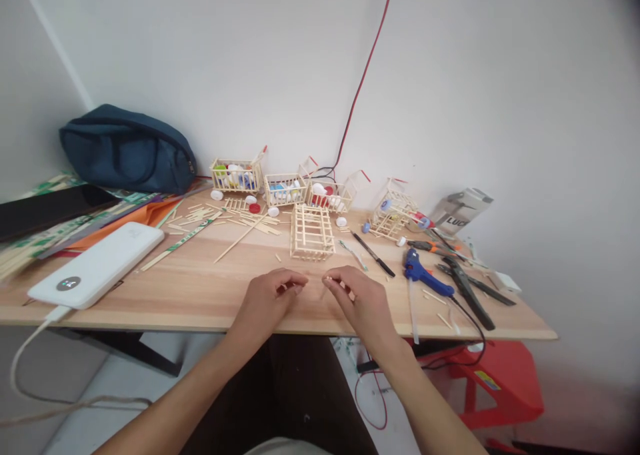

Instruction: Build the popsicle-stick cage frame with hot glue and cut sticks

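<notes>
Wooden table edge (150,322) lies under my wrists, where my left hand (273,296) pinches shut on something too small to tell and my right hand (361,300) nips a stick piece (327,280), seemingly mid-fitting, with bare board ahead before the stick cage (311,232) and the glue gun (423,275) near my right.
</notes>
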The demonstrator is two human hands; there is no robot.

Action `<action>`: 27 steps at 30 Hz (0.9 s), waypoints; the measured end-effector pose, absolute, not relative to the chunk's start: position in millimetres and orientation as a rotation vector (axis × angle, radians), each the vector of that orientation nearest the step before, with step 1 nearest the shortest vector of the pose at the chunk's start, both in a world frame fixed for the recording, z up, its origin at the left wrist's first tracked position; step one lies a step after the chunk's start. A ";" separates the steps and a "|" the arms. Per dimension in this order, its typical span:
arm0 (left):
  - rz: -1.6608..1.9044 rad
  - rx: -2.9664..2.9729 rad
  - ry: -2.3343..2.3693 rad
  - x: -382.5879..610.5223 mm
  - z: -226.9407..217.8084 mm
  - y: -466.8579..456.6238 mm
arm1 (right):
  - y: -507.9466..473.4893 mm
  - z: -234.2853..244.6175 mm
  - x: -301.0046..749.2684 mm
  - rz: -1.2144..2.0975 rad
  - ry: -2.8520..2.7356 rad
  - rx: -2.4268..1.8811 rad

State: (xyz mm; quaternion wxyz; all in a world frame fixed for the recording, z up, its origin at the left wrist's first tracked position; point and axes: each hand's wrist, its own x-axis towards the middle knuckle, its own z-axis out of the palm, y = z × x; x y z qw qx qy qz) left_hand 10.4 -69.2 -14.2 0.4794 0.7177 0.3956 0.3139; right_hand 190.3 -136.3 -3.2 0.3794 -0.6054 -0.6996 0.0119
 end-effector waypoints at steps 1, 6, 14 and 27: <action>0.768 1.739 0.966 10.4 -15.3 -69.2 | -136.2 -5.7 190.4 0.010 -1.772 -1.552; 0.781 1.712 0.925 20.1 -17.1 -71.9 | -136.4 -8.8 192.5 -0.006 -1.720 -1.546; 0.688 1.584 0.727 31.4 -18.2 -73.3 | -140.1 1.6 194.6 0.376 -1.465 -1.599; 0.451 1.230 0.631 30.8 -10.7 -91.2 | -151.5 -5.3 200.0 0.862 -1.323 -1.523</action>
